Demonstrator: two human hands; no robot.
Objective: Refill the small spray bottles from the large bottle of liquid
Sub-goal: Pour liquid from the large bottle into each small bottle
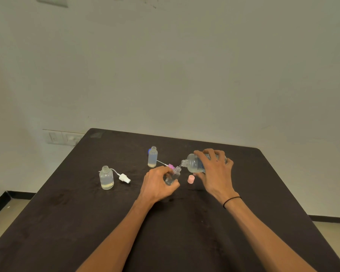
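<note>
Head view, dark bench (71, 222) against a pale wall (185, 65).

Right hand (214, 173): fingers curled over the top and side of the large bottle (194, 163), firm grasp. Bottle tipped nearly horizontal, open neck pointing left and slightly down. Clear liquid sits in the lower part of the body. A thin black band (231, 201) circles the right wrist.

Left hand (157, 185): closed around a small clear bottle (173, 176), held tilted with its open mouth up and to the right. The mouth sits just under the neck of the large bottle, the two nearly touching. Whether liquid is passing between them cannot be told at this resolution.

A purple spray head (171, 166) with a white dip tube lies on the bench just behind the left hand. A pink cap (190, 179) stands on the bench between the two hands, close to the right thumb.

Two more small bottles stand upright, uncapped, each with pale liquid inside:
- one at the back centre (152, 157), a blue cap (149, 151) partly hidden behind it;
- one further left (106, 177), a white spray head (124, 178) with its tube lying just to its right.

A wall socket plate (63, 137) shows beyond the bench's far left corner.
</note>
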